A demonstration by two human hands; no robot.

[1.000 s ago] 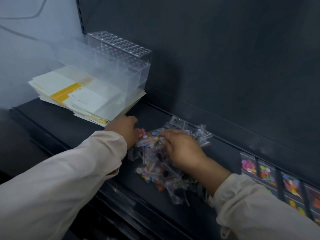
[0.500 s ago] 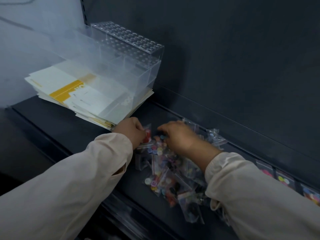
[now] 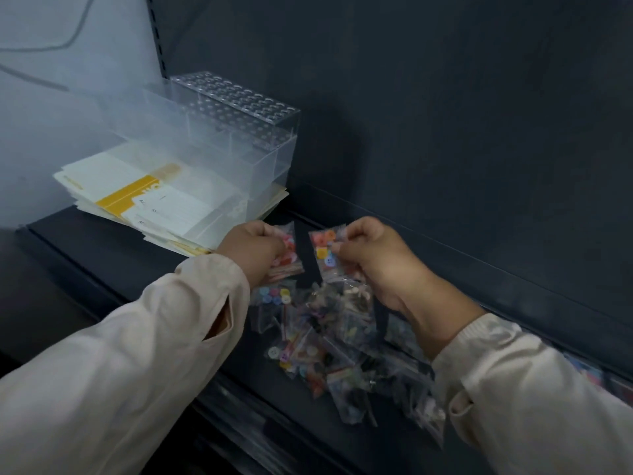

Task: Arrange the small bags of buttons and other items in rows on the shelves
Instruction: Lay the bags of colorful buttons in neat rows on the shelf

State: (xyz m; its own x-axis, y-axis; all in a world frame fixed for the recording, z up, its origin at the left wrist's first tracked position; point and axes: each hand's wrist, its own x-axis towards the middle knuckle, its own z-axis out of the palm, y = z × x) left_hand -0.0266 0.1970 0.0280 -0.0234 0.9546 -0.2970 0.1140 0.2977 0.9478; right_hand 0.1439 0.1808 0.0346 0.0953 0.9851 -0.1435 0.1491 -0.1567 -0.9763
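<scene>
The left hand is curling its fingers around a small bag of pink buttons, holding it just above the black shelf. The right hand is pinching a bag of mixed buttons, orange, yellow and blue, right beside the first bag. The two bags are not touching. A pile of button bags is lying on the shelf under both hands. To the left, a clear box is sitting on some paper cards.
</scene>
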